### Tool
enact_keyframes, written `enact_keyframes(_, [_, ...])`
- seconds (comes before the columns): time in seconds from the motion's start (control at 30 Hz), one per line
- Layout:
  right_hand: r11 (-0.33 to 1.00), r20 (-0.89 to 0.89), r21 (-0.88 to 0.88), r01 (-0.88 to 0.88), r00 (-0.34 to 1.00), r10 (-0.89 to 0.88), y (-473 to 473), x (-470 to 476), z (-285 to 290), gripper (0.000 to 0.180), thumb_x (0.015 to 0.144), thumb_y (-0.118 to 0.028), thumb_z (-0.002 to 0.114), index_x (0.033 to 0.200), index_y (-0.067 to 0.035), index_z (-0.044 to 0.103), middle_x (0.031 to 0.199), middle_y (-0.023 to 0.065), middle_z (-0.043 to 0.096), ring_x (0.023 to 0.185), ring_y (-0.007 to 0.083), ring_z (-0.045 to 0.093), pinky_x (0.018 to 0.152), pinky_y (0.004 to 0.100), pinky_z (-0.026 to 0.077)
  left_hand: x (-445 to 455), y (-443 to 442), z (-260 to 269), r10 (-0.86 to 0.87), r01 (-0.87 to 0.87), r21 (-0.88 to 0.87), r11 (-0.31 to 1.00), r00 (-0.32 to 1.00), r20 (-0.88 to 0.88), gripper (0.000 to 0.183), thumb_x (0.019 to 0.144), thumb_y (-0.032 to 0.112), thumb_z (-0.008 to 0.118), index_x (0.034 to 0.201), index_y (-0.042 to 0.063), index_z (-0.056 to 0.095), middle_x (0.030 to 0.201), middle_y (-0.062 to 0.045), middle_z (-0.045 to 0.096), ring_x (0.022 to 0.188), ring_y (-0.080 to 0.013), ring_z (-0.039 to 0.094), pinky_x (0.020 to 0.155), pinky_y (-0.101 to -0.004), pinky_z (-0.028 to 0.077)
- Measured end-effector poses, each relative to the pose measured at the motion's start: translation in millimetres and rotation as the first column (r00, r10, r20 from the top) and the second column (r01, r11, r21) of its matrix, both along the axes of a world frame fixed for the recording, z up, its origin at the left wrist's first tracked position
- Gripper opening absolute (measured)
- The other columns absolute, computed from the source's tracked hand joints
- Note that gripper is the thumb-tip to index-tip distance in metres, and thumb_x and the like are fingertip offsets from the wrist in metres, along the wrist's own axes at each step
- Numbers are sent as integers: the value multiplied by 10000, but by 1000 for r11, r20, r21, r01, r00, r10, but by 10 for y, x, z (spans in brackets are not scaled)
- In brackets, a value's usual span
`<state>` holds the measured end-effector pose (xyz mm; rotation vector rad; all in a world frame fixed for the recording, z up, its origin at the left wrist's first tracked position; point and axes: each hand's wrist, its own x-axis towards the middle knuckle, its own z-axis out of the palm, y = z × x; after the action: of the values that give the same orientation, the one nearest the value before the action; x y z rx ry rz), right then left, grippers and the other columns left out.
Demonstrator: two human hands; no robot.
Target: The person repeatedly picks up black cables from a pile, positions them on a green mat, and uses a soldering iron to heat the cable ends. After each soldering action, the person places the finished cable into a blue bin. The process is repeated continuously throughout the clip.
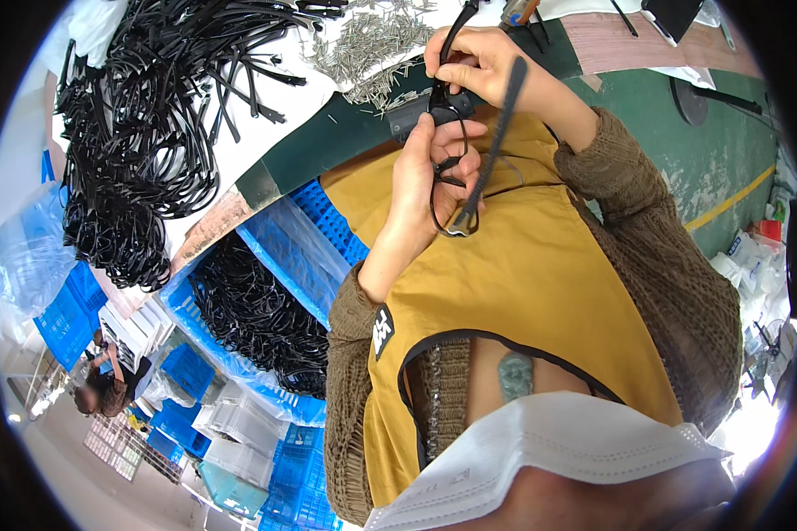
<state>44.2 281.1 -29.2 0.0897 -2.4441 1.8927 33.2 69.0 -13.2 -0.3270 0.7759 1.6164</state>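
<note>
A black eyeglass frame is held between both hands over the lap. My left hand grips the frame's front near one hinge, its rims and bridge lying across the palm. My right hand pinches the temple on that same side between thumb and fingers. The other temple slants up across the right wrist. Behind the fingertips, a dark block fixture sits at the table edge, partly hidden by the hands. Beside it lies a heap of small metal pins on white sheeting.
Many black eyeglass frames are piled on the table at left. Below, a blue plastic-lined basket holds more frames. An orange-and-metal tool lies at the far edge. Another person works in the left background near stacked crates.
</note>
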Motion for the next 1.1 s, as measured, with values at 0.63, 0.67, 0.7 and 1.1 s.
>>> enact_keyframes(0.63, [508, -358, -841, -185, 895, -266, 678, -575, 249, 472, 956, -394, 664, 1223, -21, 556, 775, 27, 467, 604, 121, 462, 477, 240, 374, -220, -114, 120, 311, -312, 69, 948, 848, -429, 653, 1106, 354, 460, 1608, 47, 176, 900, -205, 674, 569, -232, 679, 526, -372, 621])
enact_keyframes(0.67, [505, -325, -854, -127, 888, -325, 569, -581, 247, 453, 962, -399, 664, 1203, -30, 559, 767, 29, 476, 585, 130, 471, 468, 248, 376, -220, -131, 108, 282, -278, 72, 958, 866, -414, 649, 1105, 342, 468, 1607, 46, 185, 900, -200, 676, 572, -230, 680, 526, -374, 621])
enact_keyframes(0.7, [500, -293, -863, -69, 875, -384, 478, -595, 239, 435, 968, -403, 664, 1183, -39, 561, 759, 32, 486, 566, 138, 480, 460, 257, 378, -233, -122, 84, 249, -244, 63, 968, 887, -388, 645, 1103, 331, 477, 1607, 44, 194, 900, -195, 677, 575, -228, 681, 527, -376, 621])
enact_keyframes(1.1, [11, -293, -942, -336, 804, -516, 144, -650, 160, 342, 1015, -415, 626, 1160, -112, 563, 786, 23, 513, 588, 133, 502, 462, 251, 366, 20, -39, 19, 217, -222, 98, 970, 974, 62, 241, 1084, 298, 540, 1061, 61, 582, 793, -36, 595, 658, -172, 637, 640, -337, 576])
